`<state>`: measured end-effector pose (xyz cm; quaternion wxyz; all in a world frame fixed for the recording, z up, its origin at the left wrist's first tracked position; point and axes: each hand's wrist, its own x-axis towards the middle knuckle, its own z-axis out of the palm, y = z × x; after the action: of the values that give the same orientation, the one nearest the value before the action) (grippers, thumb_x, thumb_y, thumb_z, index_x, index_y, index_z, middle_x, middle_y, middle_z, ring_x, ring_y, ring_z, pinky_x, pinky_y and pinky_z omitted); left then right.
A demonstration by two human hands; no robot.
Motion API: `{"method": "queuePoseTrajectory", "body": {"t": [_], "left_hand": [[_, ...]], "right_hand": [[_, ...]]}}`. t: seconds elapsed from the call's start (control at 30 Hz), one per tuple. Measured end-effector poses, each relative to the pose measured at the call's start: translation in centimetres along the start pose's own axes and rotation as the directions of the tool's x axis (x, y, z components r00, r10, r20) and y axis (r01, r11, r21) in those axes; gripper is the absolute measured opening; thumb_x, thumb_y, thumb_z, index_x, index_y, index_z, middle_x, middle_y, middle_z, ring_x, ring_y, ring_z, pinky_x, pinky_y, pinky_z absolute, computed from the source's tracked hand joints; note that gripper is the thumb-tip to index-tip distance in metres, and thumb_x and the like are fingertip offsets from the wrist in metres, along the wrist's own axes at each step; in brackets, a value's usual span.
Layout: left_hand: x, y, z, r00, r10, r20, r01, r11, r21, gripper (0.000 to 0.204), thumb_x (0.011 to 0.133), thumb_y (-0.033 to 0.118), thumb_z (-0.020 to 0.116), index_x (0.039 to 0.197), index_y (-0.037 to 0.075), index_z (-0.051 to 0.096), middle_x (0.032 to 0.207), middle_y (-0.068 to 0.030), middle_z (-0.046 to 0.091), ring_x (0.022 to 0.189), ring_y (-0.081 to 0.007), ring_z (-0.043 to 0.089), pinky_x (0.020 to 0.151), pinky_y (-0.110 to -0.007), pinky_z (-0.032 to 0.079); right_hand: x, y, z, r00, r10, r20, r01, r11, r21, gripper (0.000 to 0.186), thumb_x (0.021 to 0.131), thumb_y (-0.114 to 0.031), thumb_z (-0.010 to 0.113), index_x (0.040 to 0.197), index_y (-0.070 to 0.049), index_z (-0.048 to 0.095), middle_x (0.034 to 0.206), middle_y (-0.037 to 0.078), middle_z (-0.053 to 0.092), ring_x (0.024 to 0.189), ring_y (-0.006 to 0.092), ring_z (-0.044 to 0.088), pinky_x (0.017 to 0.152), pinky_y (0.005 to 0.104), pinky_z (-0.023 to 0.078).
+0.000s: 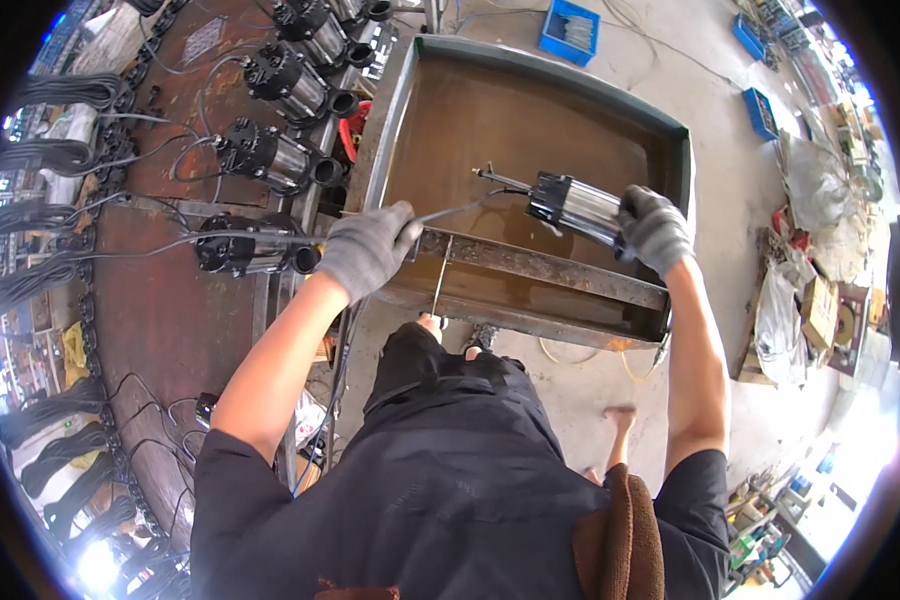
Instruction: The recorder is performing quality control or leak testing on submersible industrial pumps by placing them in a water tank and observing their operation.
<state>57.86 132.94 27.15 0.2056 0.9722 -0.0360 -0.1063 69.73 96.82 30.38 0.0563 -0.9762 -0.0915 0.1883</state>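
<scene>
Head view: right fingers [646,208] clasp the pump [584,208] by one end, its body left of them over the tank [570,83]; left fingers [400,222] hold its cable [460,209] — that one-ended grip could let it tip.

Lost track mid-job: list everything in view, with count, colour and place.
Tank: one, grey with brown water, ahead
Held pump: one, silver and black, above the tank
Cable: one, grey, left of held pump
Bench: one, reddish brown, left
Bench pumps: at least five, black and silver, bench's right side
Cable bundles: several, grey, far left
Bins: at least three, blue, ahead and right
Cardboard box: one, brown, right
Left hand: one, grey-gloved, on cable
Right hand: one, grey-gloved, on held pump
</scene>
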Motion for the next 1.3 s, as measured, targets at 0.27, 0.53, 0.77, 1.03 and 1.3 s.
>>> {"method": "queuePoseTrajectory", "body": {"t": [0.27,0.53,0.77,1.03,1.3], "left_hand": [[8.4,-4.7,7.8,0.998,-0.050,-0.031,0.054,0.989,0.137,0.033,0.096,0.038,0.050,0.098,0.008,0.063,0.083,-0.0194,0.068,0.082,-0.0397,0.066,0.074,-0.050,0.052],[9.2,-4.8,8.5,0.955,-0.294,-0.032,0.295,0.946,0.134,0.034,0.090,0.042,0.052,0.086,0.012,0.066,0.076,-0.0170,0.068,0.077,-0.0375,0.067,0.070,-0.048,0.053],[9.9,-4.9,8.5,0.926,-0.369,0.082,0.348,0.916,0.201,0.035,0.092,0.043,0.050,0.093,0.012,0.067,0.083,-0.0171,0.069,0.082,-0.0377,0.066,0.075,-0.048,0.052],[10.4,-4.9,9.0,0.913,-0.393,0.110,0.360,0.904,0.232,0.035,0.090,0.043,0.052,0.095,0.012,0.069,0.086,-0.0168,0.070,0.084,-0.0373,0.066,0.076,-0.046,0.052],[10.8,-4.8,9.2,0.910,-0.396,0.126,0.355,0.899,0.257,0.036,0.092,0.042,0.051,0.095,0.011,0.069,0.087,-0.0181,0.069,0.085,-0.0377,0.065,0.077,-0.046,0.052]], "right_hand": [[8.2,1.8,9.8,1.000,-0.011,0.012,0.012,0.997,-0.079,0.020,0.087,-0.024,0.059,0.101,-0.011,0.065,0.108,0.014,0.068,0.102,0.0359,0.064,0.088,0.0460,0.052],[10.6,0.2,14.1,0.996,0.036,-0.084,-0.031,0.998,0.056,0.032,0.083,-0.020,0.064,0.114,-0.014,0.057,0.122,0.013,0.059,0.103,0.0383,0.063,0.087,0.0473,0.052],[12.0,-1.5,15.9,0.999,0.054,0.005,-0.054,0.996,0.073,0.044,0.083,-0.022,0.067,0.124,-0.014,0.052,0.131,0.015,0.053,0.106,0.0394,0.063,0.089,0.0485,0.052],[11.5,-2.1,17.3,0.998,-0.063,-0.008,0.063,0.997,0.038,0.033,0.088,-0.019,0.059,0.119,-0.011,0.055,0.128,0.018,0.056,0.098,0.0408,0.064,0.083,0.0487,0.053],[7.9,3.1,16.2,0.989,-0.075,-0.128,0.086,0.992,0.088,0.029,0.087,-0.013,0.064,0.115,-0.011,0.060,0.123,0.019,0.059,0.105,0.0384,0.062,0.090,0.0431,0.053]]}}
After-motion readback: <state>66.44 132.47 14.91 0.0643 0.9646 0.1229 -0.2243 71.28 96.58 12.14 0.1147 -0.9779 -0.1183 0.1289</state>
